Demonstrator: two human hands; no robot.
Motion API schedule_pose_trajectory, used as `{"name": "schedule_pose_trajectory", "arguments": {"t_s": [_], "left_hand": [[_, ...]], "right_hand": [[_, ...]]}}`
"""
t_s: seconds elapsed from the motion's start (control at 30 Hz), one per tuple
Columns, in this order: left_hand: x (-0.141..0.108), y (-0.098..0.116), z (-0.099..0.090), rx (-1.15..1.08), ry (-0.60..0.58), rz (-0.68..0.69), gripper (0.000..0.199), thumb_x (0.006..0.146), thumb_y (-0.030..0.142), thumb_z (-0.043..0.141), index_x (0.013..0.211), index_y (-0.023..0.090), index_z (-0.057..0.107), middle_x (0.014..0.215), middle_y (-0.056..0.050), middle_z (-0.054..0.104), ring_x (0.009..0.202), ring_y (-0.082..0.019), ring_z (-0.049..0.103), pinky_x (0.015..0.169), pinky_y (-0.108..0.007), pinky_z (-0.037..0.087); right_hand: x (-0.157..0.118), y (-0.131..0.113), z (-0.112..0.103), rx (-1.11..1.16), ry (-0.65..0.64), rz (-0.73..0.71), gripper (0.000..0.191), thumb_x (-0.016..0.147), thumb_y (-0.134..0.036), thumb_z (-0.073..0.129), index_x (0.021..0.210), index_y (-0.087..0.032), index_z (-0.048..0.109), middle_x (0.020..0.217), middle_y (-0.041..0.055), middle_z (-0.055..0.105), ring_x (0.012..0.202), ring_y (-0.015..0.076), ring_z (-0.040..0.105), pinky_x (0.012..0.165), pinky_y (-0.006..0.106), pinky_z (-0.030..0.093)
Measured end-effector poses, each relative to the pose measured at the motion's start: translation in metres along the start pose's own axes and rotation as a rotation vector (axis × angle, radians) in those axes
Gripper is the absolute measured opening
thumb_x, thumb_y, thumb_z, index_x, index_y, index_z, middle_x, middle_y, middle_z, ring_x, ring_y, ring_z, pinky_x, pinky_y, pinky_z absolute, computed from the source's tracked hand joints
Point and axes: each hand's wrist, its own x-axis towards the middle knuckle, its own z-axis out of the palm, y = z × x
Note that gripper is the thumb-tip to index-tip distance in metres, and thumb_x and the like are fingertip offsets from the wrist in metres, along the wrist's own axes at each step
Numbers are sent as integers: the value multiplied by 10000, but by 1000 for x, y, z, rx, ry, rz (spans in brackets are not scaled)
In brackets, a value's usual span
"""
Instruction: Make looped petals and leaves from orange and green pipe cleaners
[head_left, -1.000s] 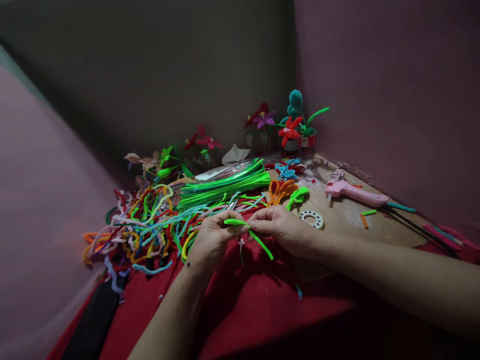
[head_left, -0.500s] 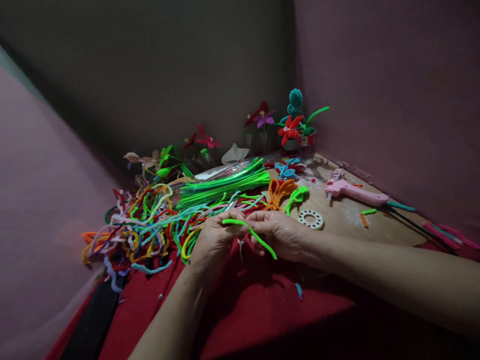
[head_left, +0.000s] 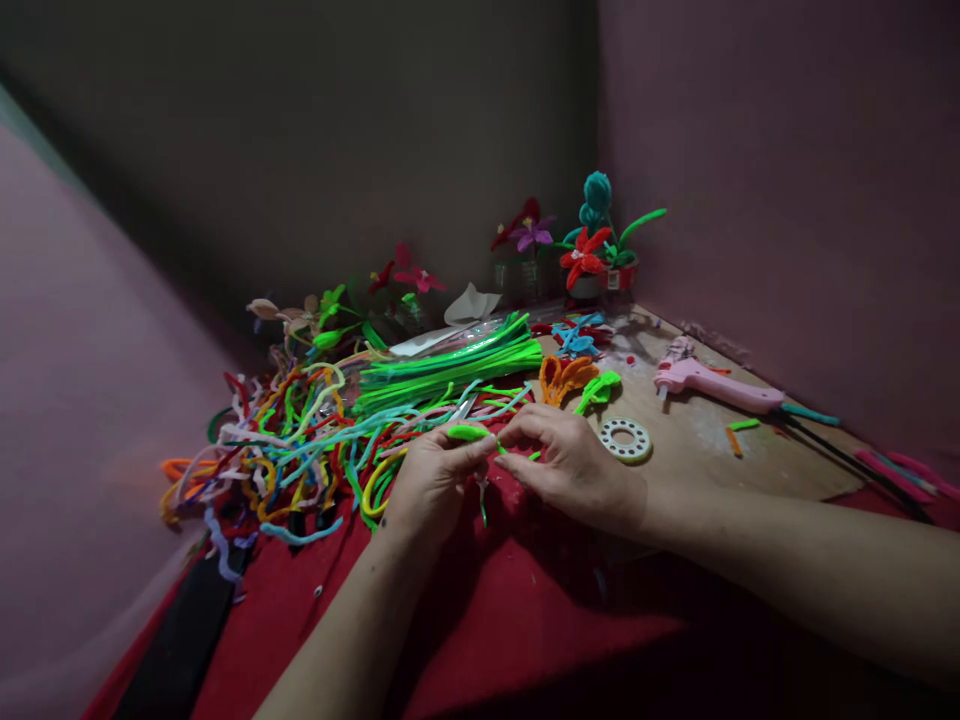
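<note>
A bright green pipe cleaner (head_left: 466, 432) runs between my two hands, above the red cloth. My left hand (head_left: 439, 465) pinches it between thumb and fingers, with a folded part showing over the fingertips. My right hand (head_left: 562, 465) has its thumb and forefinger closed at the pipe cleaner, and a short green piece shows between its fingers. Below the left fingers a thin pale and green stem (head_left: 482, 500) hangs down; where it is held is hidden. Just right of my right hand lies a white ring with holes (head_left: 625, 440).
Left of my hands spreads a heap of coloured pipe cleaners (head_left: 292, 450), with a green bundle (head_left: 450, 370) behind. A pink glue gun (head_left: 716, 385) rests on the board (head_left: 697, 450) at right. Pipe-cleaner flowers (head_left: 585, 255) stand along the back. Orange loops (head_left: 566, 378) lie nearer.
The green pipe cleaner's long free end, which stuck out over my right hand, is now drawn down between the right fingers. My right fingers have shifted and bent around it.
</note>
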Motion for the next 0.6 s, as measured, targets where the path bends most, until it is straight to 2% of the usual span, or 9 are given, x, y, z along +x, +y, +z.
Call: {"name": "schedule_pose_trajectory", "arguments": {"t_s": [0.23,0.37,0.47,0.6], "left_hand": [[-1,-1,0,-2,-70,-17,155,571,197,747,625,122,623,546,19,536,485,-66,458,479,-194,356],[0,-1,-4,-25,-136,1,187,609,168,728,776,138,651,705,2,584,534,-55,471,491,-180,373],[0,-1,-6,-7,-113,-15,216,645,182,706,851,156,647,773,-9,595,567,-62,490,496,-181,382],[-2,0,-5,114,-60,25,181,658,221,697,820,153,651,702,5,581,559,-63,484,517,-184,386]], "right_hand": [[3,-1,2,293,-81,300,130,752,-191,535,707,-144,647,653,11,626,603,110,536,587,233,398],[7,-2,-2,451,-9,435,106,700,-214,588,648,-134,634,602,-6,579,559,93,481,555,232,364],[10,1,-4,662,20,545,106,655,-227,627,637,-123,615,593,-5,560,540,87,465,543,237,352],[11,6,-3,840,-8,662,130,625,-232,653,621,-123,583,560,-16,530,502,77,444,503,227,323]]}}
